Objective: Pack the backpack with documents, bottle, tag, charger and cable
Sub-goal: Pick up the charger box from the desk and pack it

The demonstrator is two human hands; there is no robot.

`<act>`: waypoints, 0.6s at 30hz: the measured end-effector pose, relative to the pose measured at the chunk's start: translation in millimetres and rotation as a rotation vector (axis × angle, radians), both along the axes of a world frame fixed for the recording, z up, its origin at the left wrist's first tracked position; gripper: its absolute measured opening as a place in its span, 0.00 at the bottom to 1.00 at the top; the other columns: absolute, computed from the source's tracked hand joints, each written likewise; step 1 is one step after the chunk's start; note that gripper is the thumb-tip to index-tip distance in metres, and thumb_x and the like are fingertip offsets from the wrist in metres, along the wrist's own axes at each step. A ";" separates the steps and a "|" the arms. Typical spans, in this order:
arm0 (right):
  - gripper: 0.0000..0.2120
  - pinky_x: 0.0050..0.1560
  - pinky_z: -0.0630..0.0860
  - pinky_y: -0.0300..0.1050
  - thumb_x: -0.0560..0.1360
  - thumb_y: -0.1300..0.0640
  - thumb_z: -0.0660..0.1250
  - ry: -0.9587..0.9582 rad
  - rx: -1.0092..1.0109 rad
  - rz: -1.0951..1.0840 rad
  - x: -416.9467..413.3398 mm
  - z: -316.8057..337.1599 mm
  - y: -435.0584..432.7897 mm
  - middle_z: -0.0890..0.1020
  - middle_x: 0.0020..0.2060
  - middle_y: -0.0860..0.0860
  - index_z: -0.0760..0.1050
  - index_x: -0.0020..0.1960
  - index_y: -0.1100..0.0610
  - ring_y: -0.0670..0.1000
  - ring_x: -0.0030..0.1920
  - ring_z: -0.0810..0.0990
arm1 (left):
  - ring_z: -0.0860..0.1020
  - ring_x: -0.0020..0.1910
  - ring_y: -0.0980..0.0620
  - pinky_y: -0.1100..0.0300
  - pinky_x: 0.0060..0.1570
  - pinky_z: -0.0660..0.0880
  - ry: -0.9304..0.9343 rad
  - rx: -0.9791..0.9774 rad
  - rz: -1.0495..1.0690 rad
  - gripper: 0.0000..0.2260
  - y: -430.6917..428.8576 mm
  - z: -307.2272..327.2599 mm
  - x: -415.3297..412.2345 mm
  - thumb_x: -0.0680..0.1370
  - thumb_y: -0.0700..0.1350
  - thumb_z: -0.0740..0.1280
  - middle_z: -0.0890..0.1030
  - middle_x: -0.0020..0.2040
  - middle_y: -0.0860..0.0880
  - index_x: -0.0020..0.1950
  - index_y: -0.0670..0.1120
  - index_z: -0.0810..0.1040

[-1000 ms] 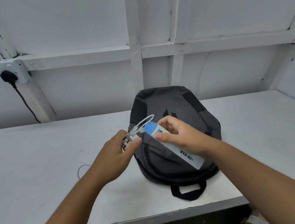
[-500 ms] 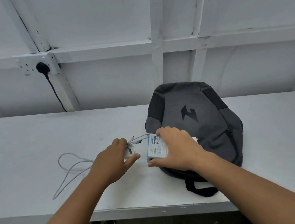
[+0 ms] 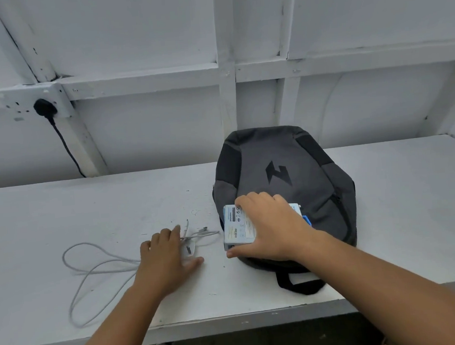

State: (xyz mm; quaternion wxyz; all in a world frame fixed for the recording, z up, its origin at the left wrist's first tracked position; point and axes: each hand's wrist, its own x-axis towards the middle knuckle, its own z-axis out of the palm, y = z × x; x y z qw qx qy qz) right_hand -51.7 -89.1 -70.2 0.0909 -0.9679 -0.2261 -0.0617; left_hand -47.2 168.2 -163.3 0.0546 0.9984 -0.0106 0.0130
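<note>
A dark grey backpack [image 3: 284, 178] lies flat on the white table [image 3: 101, 209], its black carry handle [image 3: 297, 284] towards me. My right hand [image 3: 271, 228] grips a white and blue box [image 3: 237, 228] that lies on the backpack's near-left corner, thumb at its near edge and fingers over its top. My left hand [image 3: 168, 258] rests palm down on the table with its fingers spread. A small white charger [image 3: 189, 250] lies partly under it, between thumb and forefinger. The white cable [image 3: 92, 267] loops out to the left, and its plug ends [image 3: 198, 231] lie just ahead of the fingers.
A wall socket with a black plug [image 3: 44, 109] and a black cord sits on the back wall at the left. The table's front edge [image 3: 233, 324] runs just below my forearms. White wall framing stands behind the backpack.
My right hand brought the box from the backpack's opening and laid it flat on the bag's corner. My left hand lowered the charger and cable onto the table and spread out.
</note>
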 end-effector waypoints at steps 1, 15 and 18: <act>0.41 0.59 0.69 0.52 0.62 0.20 0.64 -0.002 0.005 0.001 -1.4 0.3 -0.8 0.74 0.56 0.45 0.66 0.63 0.47 0.50 0.54 0.72 | 0.69 0.70 0.46 0.49 0.69 0.65 -0.040 -0.077 0.012 0.38 -6.1 7.6 -3.9 0.77 0.64 0.66 0.71 0.72 0.48 0.81 0.47 0.59; 0.45 0.73 0.60 0.57 0.65 0.23 0.65 -0.198 0.070 0.120 -23.1 3.0 -13.1 0.70 0.71 0.48 0.65 0.72 0.50 0.51 0.70 0.68 | 0.88 0.47 0.45 0.61 0.41 0.83 0.342 -1.535 0.148 0.09 -70.9 66.6 -33.1 0.81 0.44 0.70 0.88 0.48 0.41 0.56 0.40 0.84; 0.36 0.69 0.62 0.57 0.70 0.32 0.72 -0.474 0.302 0.242 -39.4 -19.8 -45.2 0.73 0.69 0.52 0.69 0.68 0.53 0.53 0.69 0.71 | 0.88 0.45 0.49 0.64 0.38 0.81 0.327 -1.544 0.211 0.09 -64.2 62.8 -29.3 0.81 0.44 0.70 0.89 0.48 0.43 0.56 0.40 0.84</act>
